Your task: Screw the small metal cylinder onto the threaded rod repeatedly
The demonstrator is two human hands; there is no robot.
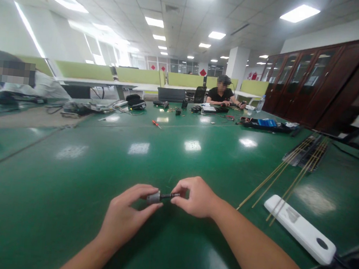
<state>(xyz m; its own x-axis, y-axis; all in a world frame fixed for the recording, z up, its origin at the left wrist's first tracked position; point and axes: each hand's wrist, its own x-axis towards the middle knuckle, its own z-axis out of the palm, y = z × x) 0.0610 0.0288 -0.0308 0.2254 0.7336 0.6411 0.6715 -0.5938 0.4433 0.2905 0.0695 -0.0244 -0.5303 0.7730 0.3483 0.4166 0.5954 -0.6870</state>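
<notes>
Both hands meet low in the middle of the view, just above a shiny green table (pixel 64 191). My left hand (pixel 126 216) pinches a small grey metal cylinder (pixel 153 197) between thumb and fingers. A thin black rod-like part (pixel 170 195) sticks out of the cylinder to the right, and my right hand (pixel 194 196) grips its far end with the fingertips. The two parts look joined end to end. The rod's tip is hidden by my right fingers.
A white flat device (pixel 299 228) lies at the right, with several thin brass rods (pixel 278 175) and dark rails (pixel 306 152) beyond it. A red-handled screwdriver (pixel 156 124) lies mid-table. A person in black (pixel 222 95) sits at the far end among tools; another person (pixel 21 81) is at the left.
</notes>
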